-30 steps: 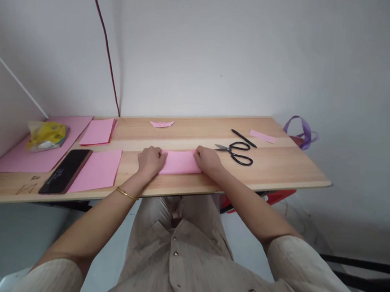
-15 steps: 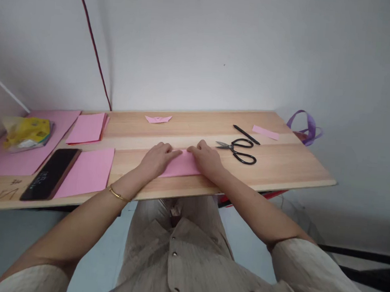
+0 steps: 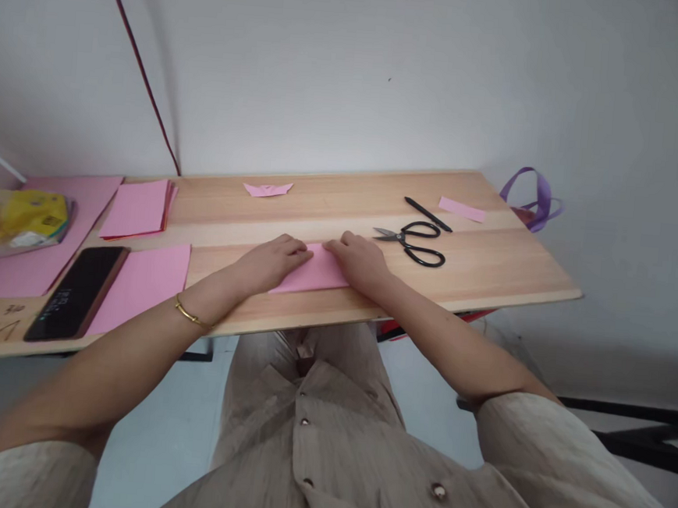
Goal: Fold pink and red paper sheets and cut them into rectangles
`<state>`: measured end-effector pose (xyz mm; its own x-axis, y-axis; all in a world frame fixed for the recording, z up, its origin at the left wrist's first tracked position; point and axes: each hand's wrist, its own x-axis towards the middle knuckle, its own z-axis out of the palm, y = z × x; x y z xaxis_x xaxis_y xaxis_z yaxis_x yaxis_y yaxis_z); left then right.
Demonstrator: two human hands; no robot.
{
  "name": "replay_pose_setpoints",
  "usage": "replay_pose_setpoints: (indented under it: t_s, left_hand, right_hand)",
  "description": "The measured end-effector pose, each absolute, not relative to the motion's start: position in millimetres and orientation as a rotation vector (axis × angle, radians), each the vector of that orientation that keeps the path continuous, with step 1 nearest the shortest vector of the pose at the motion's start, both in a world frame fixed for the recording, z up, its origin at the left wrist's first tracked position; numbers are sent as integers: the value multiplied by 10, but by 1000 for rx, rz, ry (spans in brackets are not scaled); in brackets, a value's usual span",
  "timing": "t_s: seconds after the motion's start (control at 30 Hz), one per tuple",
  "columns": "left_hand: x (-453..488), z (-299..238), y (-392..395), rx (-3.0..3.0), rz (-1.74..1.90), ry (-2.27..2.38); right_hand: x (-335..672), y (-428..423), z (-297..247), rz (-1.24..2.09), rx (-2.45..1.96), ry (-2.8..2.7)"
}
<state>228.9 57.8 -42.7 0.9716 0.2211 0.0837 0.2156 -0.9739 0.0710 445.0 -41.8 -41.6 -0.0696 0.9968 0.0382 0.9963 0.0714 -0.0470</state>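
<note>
A folded sheet of pink paper [image 3: 318,270] lies flat on the wooden table in front of me, its far edge between my two hands. My left hand [image 3: 273,263] rests over the paper's left part, fingers closed together on its upper left edge. On the other side, my right hand [image 3: 361,265] grips the upper right edge with bent fingers. The hands partly hide both ends of the paper. Just right of my right hand lie black-handled scissors [image 3: 416,240], blades apart and pointing left.
A black pen [image 3: 428,214] and a pink paper strip [image 3: 461,210] lie behind the scissors. Near the wall is a small folded pink paper piece [image 3: 268,190]. At left are a phone [image 3: 77,294], a pink sheet [image 3: 142,285], a paper stack [image 3: 135,208] and a yellow packet [image 3: 28,220].
My left hand has slid slightly left along the paper, its thumb no longer out at the top edge. My right hand stays at the right end. The view has shifted a little.
</note>
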Motion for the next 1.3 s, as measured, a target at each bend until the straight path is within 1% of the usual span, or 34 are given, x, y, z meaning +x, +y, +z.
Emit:
replay_pose_setpoints:
  t_s: [0.2,0.37,0.6,0.73,0.87,1.03,1.3]
  left_hand:
    - [2109,-461,574,3050,174,189]
    - [2081,-363,579,3006,40,105]
    - [2103,-266,544,2970,-95,150]
    - [2106,-284,558,2993,-65,103]
    - [2108,-309,582,3022,-70,88]
    - [2099,-337,601,3050,-47,85]
    - [2085,-385,612,3047,40,36]
  right_hand:
    - [4508,-404,-462,33,-2023,-2222]
    - [4507,-393,-467,29,-2028,-2205]
    - [4525,-417,-373,90,-1986,-2189]
    - [4393,-655,-297,-30,-1757,-2252]
    - [4198,-907,-319,8,-1541,-2457]
    - [4127,-1031,-351,-41,-1579,-2518]
    - [4451,-1230,-326,-45,-1717,-2457]
